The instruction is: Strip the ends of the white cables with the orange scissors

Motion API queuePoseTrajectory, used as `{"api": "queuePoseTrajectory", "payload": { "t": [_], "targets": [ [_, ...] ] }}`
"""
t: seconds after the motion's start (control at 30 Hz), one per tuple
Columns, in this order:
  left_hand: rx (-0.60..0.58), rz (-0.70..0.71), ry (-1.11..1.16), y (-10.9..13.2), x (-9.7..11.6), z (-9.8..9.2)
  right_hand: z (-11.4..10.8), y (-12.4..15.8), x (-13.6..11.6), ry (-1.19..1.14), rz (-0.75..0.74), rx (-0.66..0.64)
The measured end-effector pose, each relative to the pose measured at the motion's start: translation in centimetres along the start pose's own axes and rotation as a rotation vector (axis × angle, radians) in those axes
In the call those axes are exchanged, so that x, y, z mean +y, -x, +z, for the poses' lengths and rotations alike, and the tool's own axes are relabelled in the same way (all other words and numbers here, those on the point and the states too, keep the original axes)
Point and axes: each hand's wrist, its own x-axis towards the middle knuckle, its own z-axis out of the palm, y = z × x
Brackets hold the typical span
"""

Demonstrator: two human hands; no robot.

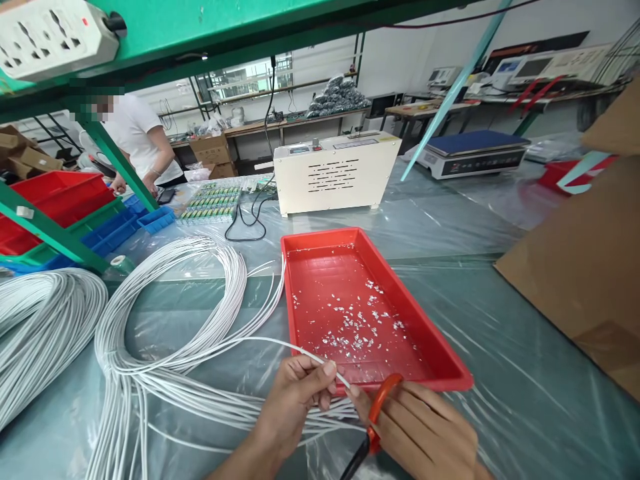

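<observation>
A single white cable [280,343] runs from the big coil of white cables [235,280] to my hands. My left hand [300,393] pinches it close to its end, over the near edge of a red tray [420,320]. At the cable's tip are the fingertips of my right hand [425,427]. Orange-handled scissors [383,407] hang from that hand, a finger through the loop and the dark blades pointing down toward me. Small white and silvery scraps [355,327] lie scattered in the tray.
Another cable coil [50,327] lies at far left, near stacked coloured bins [55,207]. Behind the tray stand a cream machine [335,173] and a scale [470,157]. Cardboard [585,267] rises at right. A green shelf beam [200,33] crosses overhead. A person [143,140] works at back left.
</observation>
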Motion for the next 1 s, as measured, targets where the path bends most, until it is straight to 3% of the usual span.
{"api": "queuePoseTrajectory", "payload": {
  "t": [0.23, 0.53, 0.87, 1.0],
  "targets": [
    [-0.113, 0.088, -0.052, 0.6, 0.5, 0.0, 0.4, -0.9, 0.6, -0.088, 0.087, 0.091],
    [-0.154, 0.043, 0.014, 0.3, 0.5, -0.5, 0.5, -0.4, 0.4, -0.111, 0.101, 0.076],
    [-0.094, -0.001, 0.046, 0.3, 0.3, 0.0, 0.4, 0.0, 0.4, -0.122, 0.090, 0.068],
    [-0.073, 0.043, 0.034, 0.2, 0.0, -0.1, 0.4, -0.4, 0.2, -0.105, 0.081, 0.080]
  ]
}}
